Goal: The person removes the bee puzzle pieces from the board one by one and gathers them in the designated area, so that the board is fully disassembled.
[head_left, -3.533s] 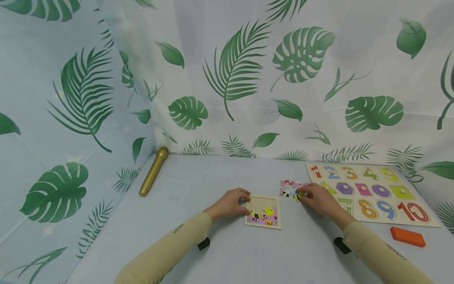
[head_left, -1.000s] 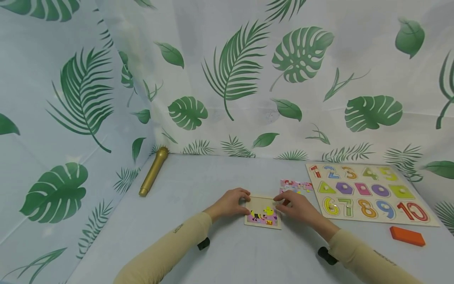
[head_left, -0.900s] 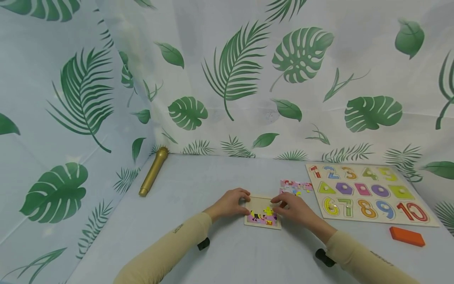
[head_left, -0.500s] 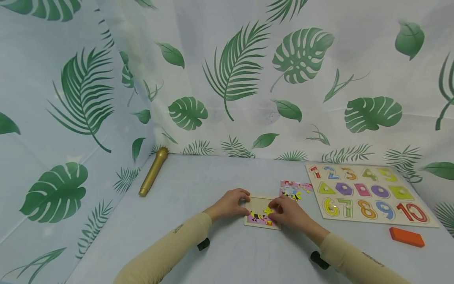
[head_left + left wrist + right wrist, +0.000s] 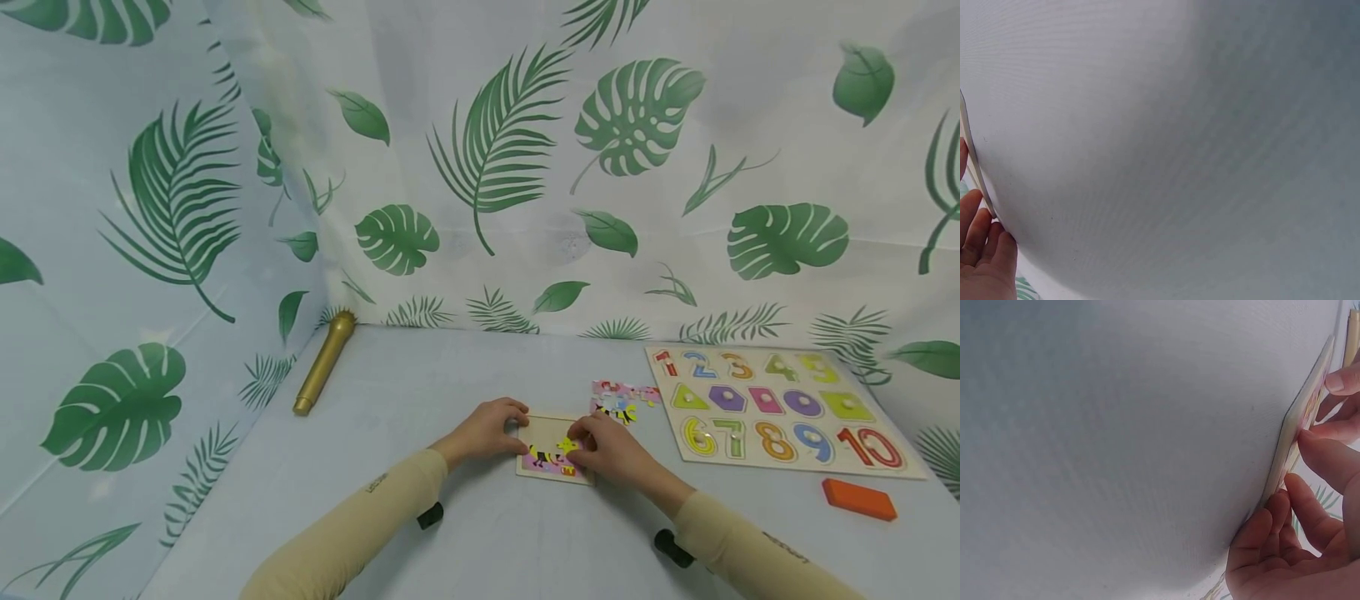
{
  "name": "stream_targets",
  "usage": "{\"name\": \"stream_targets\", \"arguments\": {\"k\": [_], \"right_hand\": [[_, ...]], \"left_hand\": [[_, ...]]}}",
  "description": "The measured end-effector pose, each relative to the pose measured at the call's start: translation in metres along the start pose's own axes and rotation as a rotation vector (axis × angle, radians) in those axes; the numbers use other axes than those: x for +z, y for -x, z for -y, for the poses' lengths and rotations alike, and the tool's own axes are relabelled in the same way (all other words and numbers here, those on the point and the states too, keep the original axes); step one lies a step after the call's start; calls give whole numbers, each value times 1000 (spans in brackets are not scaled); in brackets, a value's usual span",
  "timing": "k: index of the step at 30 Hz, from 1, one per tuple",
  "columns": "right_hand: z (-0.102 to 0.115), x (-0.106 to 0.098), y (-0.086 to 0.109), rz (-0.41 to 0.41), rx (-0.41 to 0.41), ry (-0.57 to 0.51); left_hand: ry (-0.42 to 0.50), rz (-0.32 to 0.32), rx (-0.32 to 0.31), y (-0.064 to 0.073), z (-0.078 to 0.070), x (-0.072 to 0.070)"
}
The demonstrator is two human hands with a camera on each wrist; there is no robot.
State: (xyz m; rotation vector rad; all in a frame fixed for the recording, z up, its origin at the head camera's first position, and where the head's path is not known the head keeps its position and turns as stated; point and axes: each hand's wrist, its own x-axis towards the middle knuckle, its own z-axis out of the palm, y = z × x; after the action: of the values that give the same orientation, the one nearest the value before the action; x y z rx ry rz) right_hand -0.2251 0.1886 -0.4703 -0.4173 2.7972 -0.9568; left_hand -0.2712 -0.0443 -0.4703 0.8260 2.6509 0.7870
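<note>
With the left hand [image 5: 487, 431], grips the left rim of a small wooden puzzle tray [image 5: 543, 431], thumb toward the near side of that rim and forefinger at the far left corner. Reaches there along a slanting forearm in a left sleeve [image 5: 352, 525] of beige, with a left black device [image 5: 431, 516] under the wrist. Bends the right hand [image 5: 617, 450] over the tray's right rim from the near right, back of the hand up, thumb and forefinger a little apart beside a yellow head shape [image 5: 562, 447]. In the right wrist view, curls the remaining fingers at the outer side of the rim. Cannot tell a pinch on a piece from a mere touch. Angles the right sleeve [image 5: 757, 550] toward the near right, with a right black device [image 5: 672, 548] at the wrist. Has the tray on the pale table [image 5: 420, 367] between both hands, with fitted pieces [image 5: 542, 457] in pink, yellow and black along the near half and bare wood on the far half. Beyond the right hand, has loose puzzle pieces [image 5: 621, 408] just beside a number board [image 5: 748, 418]. Farther right, near that board, has an orange block [image 5: 859, 500]; at far left, a gold rod [image 5: 325, 363] before a leaf-print curtain [image 5: 525, 242].
</note>
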Motion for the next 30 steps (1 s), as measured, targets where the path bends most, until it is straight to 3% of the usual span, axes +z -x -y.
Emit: {"name": "stream_targets", "arguments": {"k": [11, 22, 30], "right_hand": [[0, -1, -1, 0, 2, -21], [-1, 2, -2, -20, -5, -38], [-1, 0, -1, -11, -13, -27]], "left_hand": [[-7, -6, 32, 2, -2, -3], [-19, 8, 2, -1, 0, 0], [-21, -1, 38, 2, -1, -2]]}}
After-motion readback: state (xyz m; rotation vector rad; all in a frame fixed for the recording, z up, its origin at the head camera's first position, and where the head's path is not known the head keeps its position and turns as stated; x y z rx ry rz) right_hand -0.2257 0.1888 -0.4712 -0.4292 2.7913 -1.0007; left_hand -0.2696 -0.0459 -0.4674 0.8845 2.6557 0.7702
